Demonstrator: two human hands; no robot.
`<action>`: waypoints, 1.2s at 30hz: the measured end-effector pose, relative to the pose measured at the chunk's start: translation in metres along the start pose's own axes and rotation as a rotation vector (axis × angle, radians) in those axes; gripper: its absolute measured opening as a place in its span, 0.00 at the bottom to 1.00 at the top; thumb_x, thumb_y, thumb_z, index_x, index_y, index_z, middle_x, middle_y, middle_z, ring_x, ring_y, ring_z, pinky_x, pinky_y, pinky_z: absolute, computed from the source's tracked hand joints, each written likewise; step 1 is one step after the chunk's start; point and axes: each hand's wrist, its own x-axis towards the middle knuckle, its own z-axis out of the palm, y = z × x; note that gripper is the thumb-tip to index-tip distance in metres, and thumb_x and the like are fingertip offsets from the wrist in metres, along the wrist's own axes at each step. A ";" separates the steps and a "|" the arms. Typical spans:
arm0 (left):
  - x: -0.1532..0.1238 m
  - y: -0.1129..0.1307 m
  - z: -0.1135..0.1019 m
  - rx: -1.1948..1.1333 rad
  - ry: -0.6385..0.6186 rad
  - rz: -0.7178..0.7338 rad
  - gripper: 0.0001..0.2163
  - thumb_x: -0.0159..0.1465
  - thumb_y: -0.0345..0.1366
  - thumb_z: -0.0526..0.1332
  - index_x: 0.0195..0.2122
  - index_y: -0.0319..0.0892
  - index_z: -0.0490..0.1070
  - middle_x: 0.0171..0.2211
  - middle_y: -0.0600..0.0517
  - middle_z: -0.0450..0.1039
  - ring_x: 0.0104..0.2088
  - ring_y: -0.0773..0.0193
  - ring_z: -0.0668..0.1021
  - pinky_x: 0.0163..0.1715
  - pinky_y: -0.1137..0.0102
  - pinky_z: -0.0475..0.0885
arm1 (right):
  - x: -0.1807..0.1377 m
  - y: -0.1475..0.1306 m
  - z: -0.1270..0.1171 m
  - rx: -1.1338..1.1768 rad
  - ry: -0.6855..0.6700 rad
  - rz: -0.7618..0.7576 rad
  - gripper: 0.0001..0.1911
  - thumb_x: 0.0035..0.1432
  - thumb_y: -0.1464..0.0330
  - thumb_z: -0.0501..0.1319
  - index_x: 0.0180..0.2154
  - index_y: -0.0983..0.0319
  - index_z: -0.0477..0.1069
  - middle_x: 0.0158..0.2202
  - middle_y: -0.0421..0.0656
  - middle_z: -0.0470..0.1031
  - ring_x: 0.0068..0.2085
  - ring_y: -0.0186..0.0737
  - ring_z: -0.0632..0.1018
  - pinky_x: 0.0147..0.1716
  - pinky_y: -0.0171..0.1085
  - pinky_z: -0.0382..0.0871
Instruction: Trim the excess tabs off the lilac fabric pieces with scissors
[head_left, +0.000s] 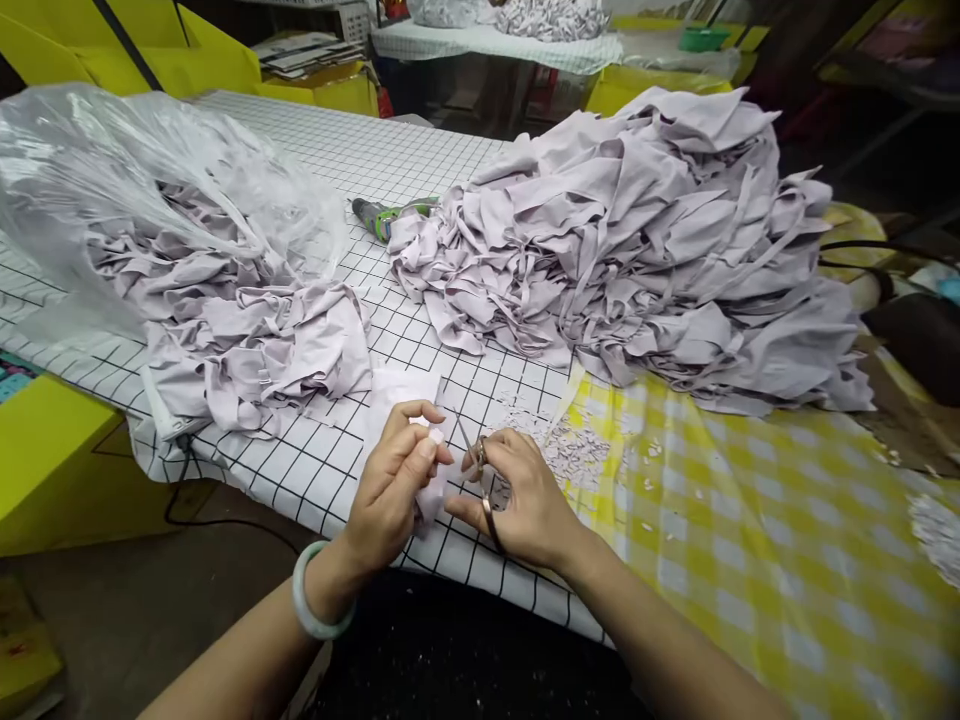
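Near the table's front edge, my left hand pinches a pale lilac fabric piece, part of which hangs below the fingers. A pale green bangle circles that wrist. Just to the right, my right hand has its thumb and fingers in the handles of small metal scissors. The handles are spread apart, and a blade points up and left, close to the fabric but apparently not touching it. Small cut scraps lie scattered behind my right hand.
A large heap of lilac fabric pieces fills the back right. At left, more fabric pieces spill from a clear plastic bag. A green-and-grey tool lies between them. A yellow checked sheet covers the right side.
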 end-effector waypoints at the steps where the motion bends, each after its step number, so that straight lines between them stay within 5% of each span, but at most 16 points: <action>1: -0.001 0.000 0.002 0.036 -0.023 0.026 0.14 0.73 0.36 0.52 0.33 0.41 0.74 0.48 0.46 0.64 0.40 0.63 0.71 0.36 0.69 0.69 | 0.000 0.000 -0.003 -0.030 -0.008 -0.016 0.26 0.53 0.43 0.66 0.28 0.60 0.72 0.30 0.45 0.71 0.36 0.45 0.71 0.41 0.45 0.66; 4: 0.000 -0.001 0.007 0.113 -0.084 0.098 0.15 0.74 0.34 0.50 0.31 0.42 0.70 0.45 0.46 0.64 0.52 0.57 0.68 0.48 0.65 0.68 | -0.001 0.000 -0.008 -0.068 -0.035 -0.047 0.26 0.53 0.44 0.67 0.25 0.60 0.71 0.25 0.42 0.69 0.32 0.41 0.71 0.38 0.42 0.64; 9: 0.001 -0.002 0.009 0.227 -0.134 0.221 0.13 0.74 0.30 0.48 0.32 0.42 0.66 0.43 0.47 0.63 0.54 0.57 0.66 0.55 0.64 0.65 | -0.003 0.001 -0.011 -0.085 -0.051 -0.047 0.28 0.52 0.46 0.68 0.20 0.60 0.65 0.22 0.40 0.68 0.29 0.39 0.70 0.37 0.40 0.63; 30: 0.001 -0.010 0.014 0.269 -0.221 0.327 0.12 0.74 0.28 0.48 0.38 0.44 0.68 0.36 0.47 0.67 0.54 0.55 0.65 0.52 0.60 0.65 | -0.007 0.005 -0.009 -0.004 -0.036 0.008 0.30 0.53 0.45 0.67 0.17 0.59 0.60 0.17 0.37 0.65 0.24 0.35 0.66 0.34 0.40 0.62; 36: 0.010 -0.021 0.030 0.250 -0.318 0.311 0.11 0.73 0.28 0.48 0.38 0.43 0.68 0.39 0.47 0.66 0.55 0.55 0.64 0.52 0.60 0.66 | -0.026 0.022 -0.011 -0.009 0.042 0.090 0.32 0.55 0.45 0.66 0.16 0.59 0.58 0.15 0.35 0.60 0.21 0.32 0.62 0.32 0.38 0.60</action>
